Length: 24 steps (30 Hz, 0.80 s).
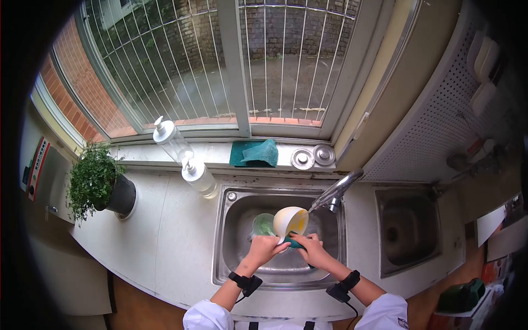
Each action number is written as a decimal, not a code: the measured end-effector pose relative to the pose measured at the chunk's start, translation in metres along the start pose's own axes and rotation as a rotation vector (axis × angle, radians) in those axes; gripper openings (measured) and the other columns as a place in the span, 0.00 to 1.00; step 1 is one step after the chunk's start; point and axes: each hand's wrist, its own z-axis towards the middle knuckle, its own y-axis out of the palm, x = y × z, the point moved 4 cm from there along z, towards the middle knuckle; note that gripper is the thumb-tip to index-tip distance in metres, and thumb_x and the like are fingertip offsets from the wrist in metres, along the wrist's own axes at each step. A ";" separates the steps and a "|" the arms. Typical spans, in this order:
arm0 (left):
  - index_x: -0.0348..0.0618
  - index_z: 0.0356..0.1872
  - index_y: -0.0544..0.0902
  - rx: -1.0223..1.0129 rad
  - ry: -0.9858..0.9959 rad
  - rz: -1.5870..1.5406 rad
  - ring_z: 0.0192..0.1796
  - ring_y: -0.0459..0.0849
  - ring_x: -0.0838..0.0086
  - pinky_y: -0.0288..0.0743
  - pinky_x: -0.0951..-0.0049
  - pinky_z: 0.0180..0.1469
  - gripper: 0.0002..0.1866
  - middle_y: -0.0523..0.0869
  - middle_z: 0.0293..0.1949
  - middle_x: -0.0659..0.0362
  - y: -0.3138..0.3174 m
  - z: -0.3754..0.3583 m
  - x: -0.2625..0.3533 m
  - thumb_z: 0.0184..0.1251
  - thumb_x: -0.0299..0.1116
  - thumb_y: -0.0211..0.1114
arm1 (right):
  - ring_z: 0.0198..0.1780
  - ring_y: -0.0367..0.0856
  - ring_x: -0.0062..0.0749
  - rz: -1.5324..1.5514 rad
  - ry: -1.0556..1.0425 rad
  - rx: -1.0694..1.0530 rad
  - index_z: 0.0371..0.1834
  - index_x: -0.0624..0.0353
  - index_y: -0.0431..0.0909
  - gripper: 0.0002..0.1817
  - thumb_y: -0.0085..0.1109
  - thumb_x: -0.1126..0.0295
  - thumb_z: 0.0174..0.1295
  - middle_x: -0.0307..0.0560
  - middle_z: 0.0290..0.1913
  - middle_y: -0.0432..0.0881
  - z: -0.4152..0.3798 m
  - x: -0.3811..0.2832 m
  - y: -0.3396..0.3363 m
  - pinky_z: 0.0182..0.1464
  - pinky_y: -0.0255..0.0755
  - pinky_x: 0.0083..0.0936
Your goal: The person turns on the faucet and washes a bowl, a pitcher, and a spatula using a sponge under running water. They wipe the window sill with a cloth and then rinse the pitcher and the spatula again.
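**Bowl held over the sink, mouth turned away from me**

Bowl point(291, 221) sits just ahead of both hands, above the middle of the main sink point(231, 242), under and slightly left of the faucet point(338, 192). I see it tipped on its side: the yellow inside faces up and away toward the window, and the pale outer wall faces back toward the wrists. Its axis from base to mouth runs roughly away from me, leaning a little to the right.

My left hand point(265, 247) is curled closed around the near lower edge of the bowl, fingers wrapped toward the rim, so I read it as gripping the bowl. My right hand point(312, 250) is closed on a dark green sponge point(294, 242), which is pressed against the bowl's underside between the two hands. Both hands are touching or nearly touching each other at the bowl's base; neither is clearly nearer, though the left carries the bowl and the right carries the sponge.

A green dish point(263, 224) lies in the basin just left of the bowl, close beside it. I cannot tell whether water is running from the spout.

On the sill behind, a folded green cloth point(254, 153) and two pump bottles point(187, 162) stand well apart from the hands.
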 end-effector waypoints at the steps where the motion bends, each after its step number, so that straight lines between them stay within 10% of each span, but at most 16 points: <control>1: 0.44 0.11 0.75 0.012 0.018 0.021 0.16 0.76 0.59 0.68 0.64 0.19 0.24 0.76 0.12 0.54 0.003 0.007 0.001 0.59 0.49 0.63 | 0.49 0.68 0.46 -0.182 -0.023 0.009 0.53 0.41 0.76 0.20 0.55 0.72 0.57 0.33 0.61 0.74 0.004 0.004 -0.002 0.45 0.60 0.44; 5: 0.45 0.11 0.75 0.041 0.038 0.020 0.15 0.75 0.58 0.66 0.64 0.18 0.21 0.76 0.12 0.54 0.017 0.023 0.001 0.61 0.44 0.62 | 0.44 0.73 0.44 -0.828 -0.235 0.020 0.56 0.42 0.75 0.24 0.49 0.76 0.55 0.30 0.64 0.71 0.027 0.027 -0.038 0.42 0.58 0.37; 9: 0.44 0.11 0.75 0.131 -0.006 0.126 0.15 0.77 0.59 0.68 0.63 0.18 0.23 0.77 0.12 0.54 0.024 0.041 -0.007 0.62 0.46 0.60 | 0.44 0.79 0.54 -0.056 0.158 -0.129 0.58 0.46 0.74 0.25 0.54 0.76 0.54 0.47 0.54 0.78 0.036 0.044 -0.009 0.45 0.70 0.47; 12: 0.44 0.11 0.76 0.036 0.003 0.099 0.15 0.77 0.59 0.68 0.63 0.18 0.24 0.77 0.12 0.54 0.030 0.036 -0.020 0.62 0.47 0.60 | 0.45 0.78 0.57 0.227 -0.083 -0.053 0.59 0.47 0.73 0.26 0.55 0.76 0.54 0.49 0.51 0.79 0.039 0.050 0.007 0.44 0.69 0.49; 15: 0.44 0.11 0.76 -0.022 0.021 0.123 0.15 0.78 0.60 0.68 0.64 0.18 0.24 0.77 0.12 0.54 0.037 0.029 -0.019 0.62 0.48 0.60 | 0.39 0.73 0.51 -0.653 -0.236 0.043 0.61 0.46 0.71 0.25 0.54 0.74 0.56 0.47 0.53 0.79 0.045 0.065 -0.007 0.40 0.64 0.44; 19: 0.44 0.11 0.76 0.035 -0.060 0.142 0.15 0.78 0.60 0.69 0.64 0.18 0.24 0.77 0.12 0.54 0.038 0.034 -0.027 0.62 0.49 0.60 | 0.45 0.77 0.55 0.242 0.130 -0.220 0.64 0.50 0.67 0.27 0.53 0.70 0.57 0.58 0.51 0.78 0.046 0.072 0.046 0.46 0.66 0.53; 24: 0.44 0.11 0.77 -0.024 -0.065 0.086 0.15 0.78 0.59 0.68 0.63 0.18 0.23 0.77 0.12 0.54 0.039 0.015 -0.028 0.62 0.48 0.60 | 0.47 0.75 0.50 -0.636 -0.103 -0.179 0.65 0.37 0.65 0.30 0.54 0.69 0.56 0.25 0.67 0.66 0.046 0.068 0.008 0.48 0.66 0.59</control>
